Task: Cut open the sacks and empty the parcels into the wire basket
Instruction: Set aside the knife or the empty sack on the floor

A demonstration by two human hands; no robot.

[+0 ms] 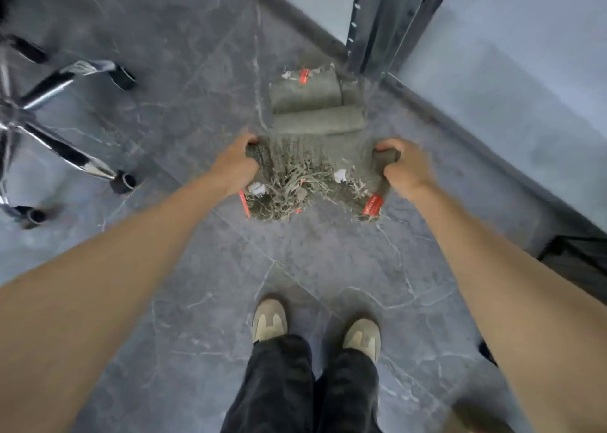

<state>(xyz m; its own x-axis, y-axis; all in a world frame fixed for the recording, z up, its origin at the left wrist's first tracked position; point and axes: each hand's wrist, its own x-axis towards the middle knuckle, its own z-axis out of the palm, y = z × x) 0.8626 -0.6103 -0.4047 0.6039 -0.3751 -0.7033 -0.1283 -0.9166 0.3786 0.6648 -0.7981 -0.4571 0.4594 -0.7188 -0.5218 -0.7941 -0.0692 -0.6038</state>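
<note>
Now | left grip and right grip each curl tight round a sack side | best: hold both sides level so nothing slips

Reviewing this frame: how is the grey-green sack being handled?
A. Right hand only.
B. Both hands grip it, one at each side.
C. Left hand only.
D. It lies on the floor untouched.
B: the left hand grips one side edge of the sack and the right hand grips the other, fingers curled round the fabric.
</note>
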